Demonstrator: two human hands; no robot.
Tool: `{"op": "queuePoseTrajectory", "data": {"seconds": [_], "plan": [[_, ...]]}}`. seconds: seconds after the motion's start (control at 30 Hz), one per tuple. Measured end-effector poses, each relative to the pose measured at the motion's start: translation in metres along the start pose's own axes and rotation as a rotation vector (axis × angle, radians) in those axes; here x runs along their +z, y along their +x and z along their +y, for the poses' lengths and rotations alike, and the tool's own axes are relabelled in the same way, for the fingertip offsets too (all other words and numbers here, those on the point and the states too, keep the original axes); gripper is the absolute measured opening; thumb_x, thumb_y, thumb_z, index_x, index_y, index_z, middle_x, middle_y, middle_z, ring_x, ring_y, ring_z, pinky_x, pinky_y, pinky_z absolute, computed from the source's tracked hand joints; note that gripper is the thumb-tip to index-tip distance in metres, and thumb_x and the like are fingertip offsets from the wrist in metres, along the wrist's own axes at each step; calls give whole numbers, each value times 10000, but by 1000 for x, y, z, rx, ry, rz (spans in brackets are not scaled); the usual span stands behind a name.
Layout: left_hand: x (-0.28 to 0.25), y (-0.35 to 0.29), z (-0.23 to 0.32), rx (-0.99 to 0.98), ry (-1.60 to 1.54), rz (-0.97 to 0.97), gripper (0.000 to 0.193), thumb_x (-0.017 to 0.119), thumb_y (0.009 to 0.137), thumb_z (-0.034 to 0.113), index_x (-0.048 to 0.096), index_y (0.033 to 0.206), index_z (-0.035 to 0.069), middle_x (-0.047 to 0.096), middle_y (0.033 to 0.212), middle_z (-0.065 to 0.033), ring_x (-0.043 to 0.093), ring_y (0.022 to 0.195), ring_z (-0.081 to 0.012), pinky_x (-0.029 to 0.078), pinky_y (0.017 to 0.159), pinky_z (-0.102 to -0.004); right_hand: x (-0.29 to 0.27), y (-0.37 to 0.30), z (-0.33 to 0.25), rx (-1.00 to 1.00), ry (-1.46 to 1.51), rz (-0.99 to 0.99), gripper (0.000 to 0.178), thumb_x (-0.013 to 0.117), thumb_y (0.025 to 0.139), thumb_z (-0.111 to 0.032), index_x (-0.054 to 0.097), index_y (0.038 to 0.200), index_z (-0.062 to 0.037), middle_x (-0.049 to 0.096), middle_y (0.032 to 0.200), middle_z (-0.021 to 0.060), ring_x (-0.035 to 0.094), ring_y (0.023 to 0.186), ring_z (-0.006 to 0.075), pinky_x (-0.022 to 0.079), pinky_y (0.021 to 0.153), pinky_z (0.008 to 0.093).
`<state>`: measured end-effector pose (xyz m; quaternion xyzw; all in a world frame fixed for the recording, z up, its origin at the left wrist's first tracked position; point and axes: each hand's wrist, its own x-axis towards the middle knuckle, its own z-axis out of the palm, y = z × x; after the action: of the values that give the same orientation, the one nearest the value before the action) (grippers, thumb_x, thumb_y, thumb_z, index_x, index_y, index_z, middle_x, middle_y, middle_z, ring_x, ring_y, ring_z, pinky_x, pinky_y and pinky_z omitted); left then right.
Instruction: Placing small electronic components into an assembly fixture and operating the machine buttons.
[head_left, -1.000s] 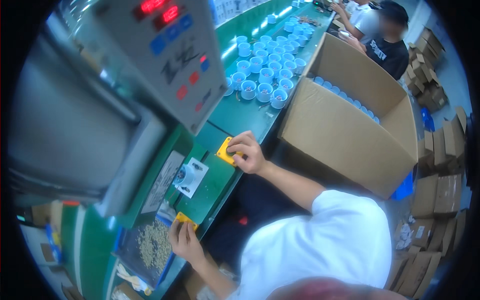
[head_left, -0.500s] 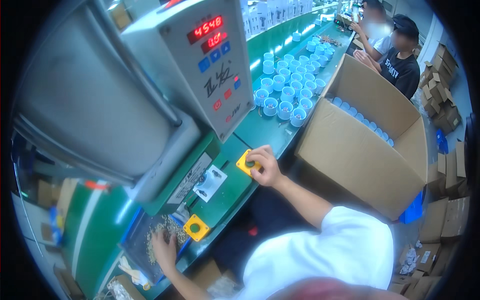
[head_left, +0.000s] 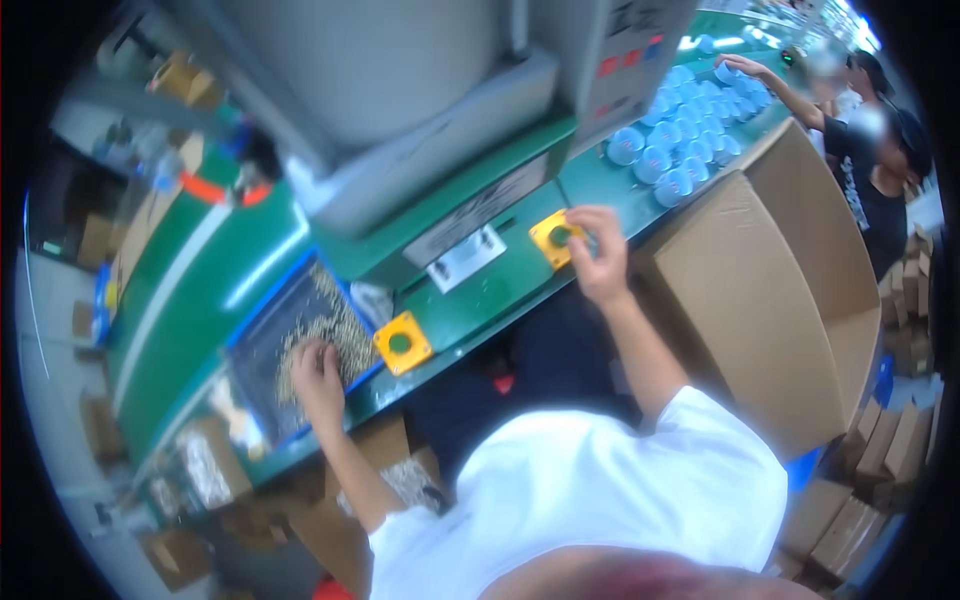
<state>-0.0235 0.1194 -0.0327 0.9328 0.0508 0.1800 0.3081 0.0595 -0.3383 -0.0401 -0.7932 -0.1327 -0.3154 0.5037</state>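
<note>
My left hand (head_left: 316, 378) is in the blue-rimmed tray (head_left: 268, 395), its fingers bent together among many small, pale, grain-like parts (head_left: 340, 335). What its fingertips hold is hidden. My right hand (head_left: 602, 258) is at a yellow button box (head_left: 549, 240) with a green button. Its thumb and fingers stand apart at the button's right edge, with nothing between them. A second yellow button box (head_left: 402, 343) sits beside the tray. Between the two boxes, a pale metal plate (head_left: 467, 260) lies under the green front of a large grey machine (head_left: 400, 80).
Many light-blue cups (head_left: 690, 130) stand on the green bench at the back right. A large open cardboard box (head_left: 750, 300) is close by my right arm. Across from it, a co-worker's arm (head_left: 790, 95) reaches toward the cups. Stacked cartons (head_left: 905, 440) line the right side.
The view has swung left toward the tray. My left fingers have drawn together among the parts. My right fingers have moved off the button's top to its edge. A co-worker's arm has stretched over the cups.
</note>
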Motion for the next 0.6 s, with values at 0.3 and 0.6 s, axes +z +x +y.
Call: {"op": "queuePoseTrajectory", "data": {"seconds": [0.3,0.6], "plan": [[-2,-4,11,-18,15,-9,73,685,942,24,672,1000,-17,671,1053,-154,669,888,-305,540,751,-367,36,33,-57,-31,87,-192,474,755,857,-127,593,1284,2,591,1296,160,595,1182,288,476,1018,376],[1,-5,4,5,41,10,86,682,967,72,678,1000,-7,688,994,-124,663,867,-257,524,780,-341,74,42,-74,-42,110,-202,642,888,764,-259,618,1289,-6,625,1220,130,595,1113,306,511,950,375]]}}
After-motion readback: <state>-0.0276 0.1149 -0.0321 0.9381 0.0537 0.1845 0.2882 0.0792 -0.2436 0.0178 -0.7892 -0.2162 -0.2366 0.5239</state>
